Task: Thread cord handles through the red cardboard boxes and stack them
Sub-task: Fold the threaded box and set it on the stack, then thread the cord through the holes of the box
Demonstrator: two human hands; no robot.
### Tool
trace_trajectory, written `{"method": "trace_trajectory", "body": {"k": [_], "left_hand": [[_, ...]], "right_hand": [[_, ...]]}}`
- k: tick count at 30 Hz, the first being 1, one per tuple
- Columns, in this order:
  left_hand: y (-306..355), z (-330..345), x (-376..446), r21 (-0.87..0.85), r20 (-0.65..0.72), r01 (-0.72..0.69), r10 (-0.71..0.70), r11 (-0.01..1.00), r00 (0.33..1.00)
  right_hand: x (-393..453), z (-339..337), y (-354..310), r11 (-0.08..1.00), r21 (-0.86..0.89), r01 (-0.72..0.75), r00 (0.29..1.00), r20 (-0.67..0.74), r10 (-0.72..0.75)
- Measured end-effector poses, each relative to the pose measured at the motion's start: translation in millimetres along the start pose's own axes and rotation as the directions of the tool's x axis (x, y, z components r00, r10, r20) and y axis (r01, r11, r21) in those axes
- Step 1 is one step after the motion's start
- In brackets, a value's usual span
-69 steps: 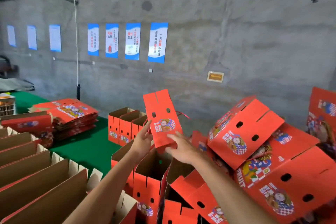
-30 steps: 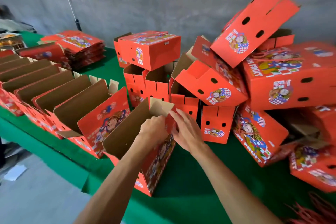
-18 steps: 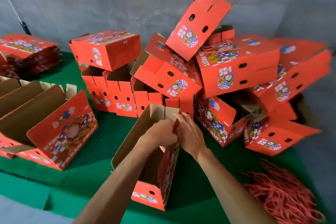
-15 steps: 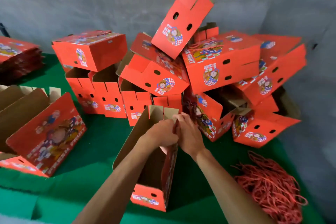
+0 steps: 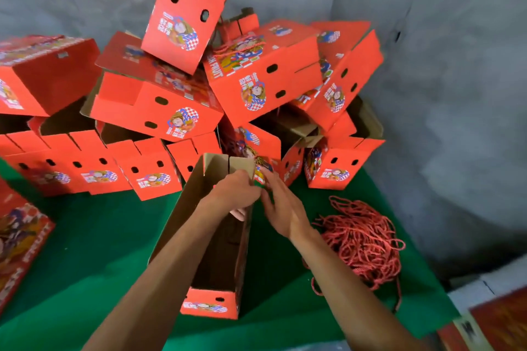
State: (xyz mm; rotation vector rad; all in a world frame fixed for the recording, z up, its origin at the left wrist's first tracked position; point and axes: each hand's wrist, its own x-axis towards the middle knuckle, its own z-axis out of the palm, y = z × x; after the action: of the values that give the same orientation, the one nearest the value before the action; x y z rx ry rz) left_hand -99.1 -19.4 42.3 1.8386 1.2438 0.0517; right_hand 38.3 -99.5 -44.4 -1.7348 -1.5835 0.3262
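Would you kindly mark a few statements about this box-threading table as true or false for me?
1. The heap of red cords lies on the green table cover to the right of the open box. True.
2. The left hand is at the open box's top right edge. True.
3. The right hand is pulling a cord from the heap. False: it is beside the box's upper edge, apart from the heap.
4. The open box stands on bare concrete. False: it stands on the green table cover.
5. The piled boxes behind are stacked in neat rows. False: they lie tumbled at angles.
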Motion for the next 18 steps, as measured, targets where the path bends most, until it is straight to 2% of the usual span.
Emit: {"method": "trace_trajectory", "body": {"k": [2,4,7,10,12,16,18], "left_hand": [[-2.1,1.7,4.4,0.025,-0.012,0.017,-0.017,1.0,1.0],[-3.8,4.3,8.8,0.036,-0.033,0.049,-0.048,0.998,0.998],[-3.6,8.8,13.2,0.007,-0.015,0.124,-0.124,0.992,0.992],[-6.3,9.1,18.2,0.061,-0.088,0.161,-0.156,0.985,0.984],[-8.1,9.2,17.1,0.086,-0.103,0.165,-0.156,0.982,0.982],[-19.6,5.6,17.8,-0.021,-0.032,0.173,-0.173,0.985,0.984],[-24.6,1.9,18.8,-0.044,-0.022,0.205,-0.206,0.978,0.978]], "right_hand": [[-11.4,4.9,27.0,0.987,-0.064,-0.148,0.989,0.017,0.149],[-26.8,7.6,57.0,0.938,-0.188,-0.291,0.947,0.081,0.31],[-50.6,9.1,95.9,0.859,-0.331,-0.39,0.873,0.164,0.46],[-64.4,8.1,127.8,0.812,-0.433,-0.391,0.835,0.204,0.511],[-63.5,6.4,145.9,0.81,-0.489,-0.323,0.838,0.249,0.485],[-42.3,2.2,163.6,0.78,-0.549,-0.301,0.836,0.241,0.492],[-32.9,0.8,172.9,0.768,-0.587,-0.256,0.819,0.29,0.496]]}}
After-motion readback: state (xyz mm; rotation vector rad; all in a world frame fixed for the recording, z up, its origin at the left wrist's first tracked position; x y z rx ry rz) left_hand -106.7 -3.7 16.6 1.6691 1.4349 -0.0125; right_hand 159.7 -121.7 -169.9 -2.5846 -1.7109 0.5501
